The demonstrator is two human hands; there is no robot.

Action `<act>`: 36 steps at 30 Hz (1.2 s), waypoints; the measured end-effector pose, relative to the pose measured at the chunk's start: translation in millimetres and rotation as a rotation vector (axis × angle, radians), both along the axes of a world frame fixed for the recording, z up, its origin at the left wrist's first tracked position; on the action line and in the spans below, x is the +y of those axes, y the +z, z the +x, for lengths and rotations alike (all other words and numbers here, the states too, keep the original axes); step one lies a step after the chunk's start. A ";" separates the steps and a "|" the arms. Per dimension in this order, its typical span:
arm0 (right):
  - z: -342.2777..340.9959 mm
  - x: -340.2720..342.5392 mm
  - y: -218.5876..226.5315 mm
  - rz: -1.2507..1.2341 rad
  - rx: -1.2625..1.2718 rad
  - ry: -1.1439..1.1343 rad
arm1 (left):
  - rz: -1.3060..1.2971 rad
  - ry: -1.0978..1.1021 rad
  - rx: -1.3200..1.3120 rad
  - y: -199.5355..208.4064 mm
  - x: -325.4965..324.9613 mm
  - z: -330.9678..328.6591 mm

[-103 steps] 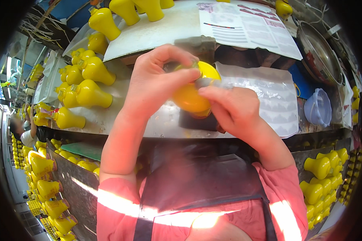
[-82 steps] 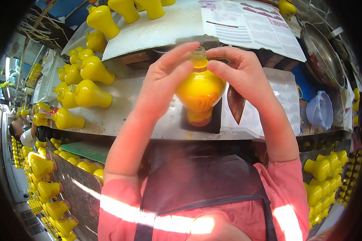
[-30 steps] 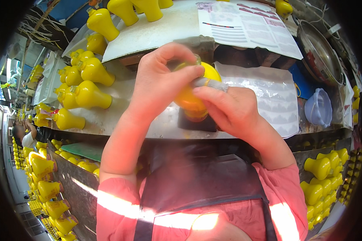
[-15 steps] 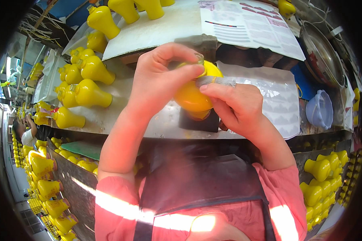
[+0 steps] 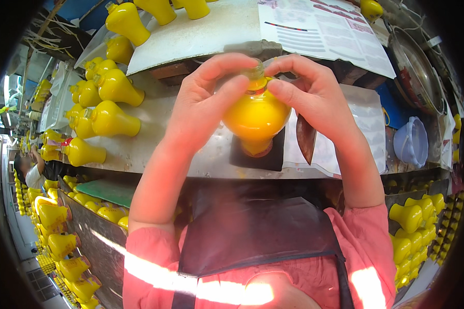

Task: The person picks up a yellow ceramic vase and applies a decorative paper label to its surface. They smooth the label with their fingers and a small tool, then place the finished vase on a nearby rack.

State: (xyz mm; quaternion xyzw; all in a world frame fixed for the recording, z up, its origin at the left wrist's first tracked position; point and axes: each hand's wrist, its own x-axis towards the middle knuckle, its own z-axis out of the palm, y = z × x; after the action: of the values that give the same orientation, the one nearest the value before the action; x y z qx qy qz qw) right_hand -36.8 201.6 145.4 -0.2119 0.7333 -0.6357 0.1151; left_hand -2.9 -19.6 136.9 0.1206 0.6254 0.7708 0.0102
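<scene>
A bulb-shaped yellow plastic bottle (image 5: 255, 117) stood upright between both hands, its base over a dark square pad (image 5: 257, 155) on the metal table (image 5: 154, 149), just in front of the person's chest; whether the base touched the pad could not be told. The left hand (image 5: 203, 105) wrapped the bottle's left flank, its grip closed on the body with the fingertips (image 5: 231, 86) reaching up to the neck. The right hand (image 5: 314, 95) met it from the other side, its grip likewise closed on the bottle, thumb and forefinger pinched at the narrow, clear-looking neck top (image 5: 254, 72). A brown pointed piece (image 5: 305, 138) lay just beside the right wrist on a translucent plastic sheet (image 5: 363, 121). Similar yellow bottles lying on their sides (image 5: 105, 116) were clustered at the table's left part, well apart from the hands. A white board (image 5: 206, 28) leaned behind the hands, with a printed paper sheet (image 5: 325, 31) on its right part. A pale blue plastic bowl (image 5: 411, 141) sat at the right, near a large metal pan (image 5: 415, 77). More yellow bottles (image 5: 415, 213) filled crates lower right and lower left. Another person (image 5: 31, 172) appeared at the far left edge.
</scene>
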 end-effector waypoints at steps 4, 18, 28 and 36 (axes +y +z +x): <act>-6.7 -7.3 5.7 0.022 -0.140 0.053 | -0.078 0.043 0.096 -7.9 0.4 -0.5; 21.0 -10.1 -9.7 -0.009 0.685 -0.010 | 0.079 0.061 -0.042 -0.8 3.1 -6.2; 20.9 -8.4 -28.4 -0.111 0.580 -0.141 | -0.036 0.116 -0.024 2.8 8.9 -9.4; 31.4 -9.4 -15.1 0.023 0.594 -0.027 | 0.016 0.154 -0.024 5.2 9.8 -2.5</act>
State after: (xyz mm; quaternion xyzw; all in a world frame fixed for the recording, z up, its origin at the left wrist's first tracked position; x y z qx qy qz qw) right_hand -5.3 192.2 130.3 -0.3774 0.7448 -0.5391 -0.1106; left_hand -5.4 -9.8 142.1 0.0628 0.6264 0.7758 -0.0427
